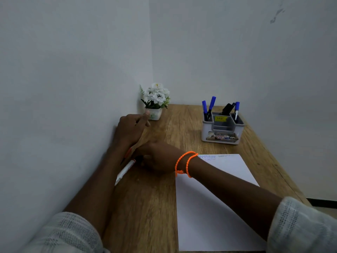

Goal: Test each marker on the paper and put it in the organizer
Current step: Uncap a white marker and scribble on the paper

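One white-barrelled marker (125, 170) lies on the wooden counter (156, 207) at the left, beside the wall; it is a slim smooth cylinder with red print near its far end, and its long axis runs diagonally, the near end toward the lower left and the far end up and right under the right hand (158, 157). That hand reaches across from the right and covers the marker's far end with its fingers curled down; it seems to be grasping the marker or its cap there, though the contact itself is hidden. An orange beaded bracelet (186, 163) loops twice round that wrist. The left hand (130, 128) hovers or rests just beyond, near the wall, its fingers loosely bent with the thumb raised and nothing in them.

To the right of the hands lies the paper (215, 216), a smooth white rectangular sheet with blue and dark zigzag scribbles along its far edge. Beyond it stands the organizer (221, 130), a white plastic box with grey compartments and a printed label on its front; blue-capped markers (209, 106) stand upright in its left and right pockets.

A small white pot of white artificial flowers (156, 99) sits in the far corner. Both forearms wear pale textured sleeves (300, 225).
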